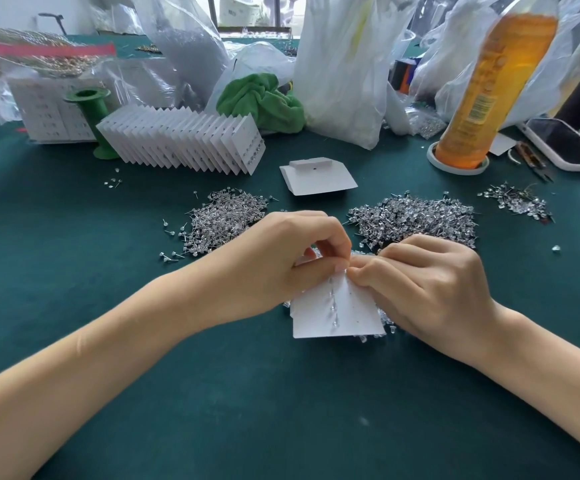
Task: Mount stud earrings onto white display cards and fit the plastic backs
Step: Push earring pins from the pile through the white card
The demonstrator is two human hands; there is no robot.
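My left hand (281,261) grips the top of a white display card (344,317), which is held over the green table with its back towards me. A column of several clear plastic backs (332,306) runs down the card. My right hand (430,292) pinches at the card's upper edge, fingertips meeting those of the left; what it pinches is too small to see. Two large heaps of silver stud earrings lie behind the hands, one on the left (222,220) and one on the right (416,220). Loose clear backs (382,323) lie under the card.
A fanned row of filled cards (184,140) stands at the back left beside a green spool (89,112). A stack of blank cards (316,176) lies in the middle. An orange bottle (489,91), a phone (562,140), plastic bags and a green cloth (260,98) crowd the back.
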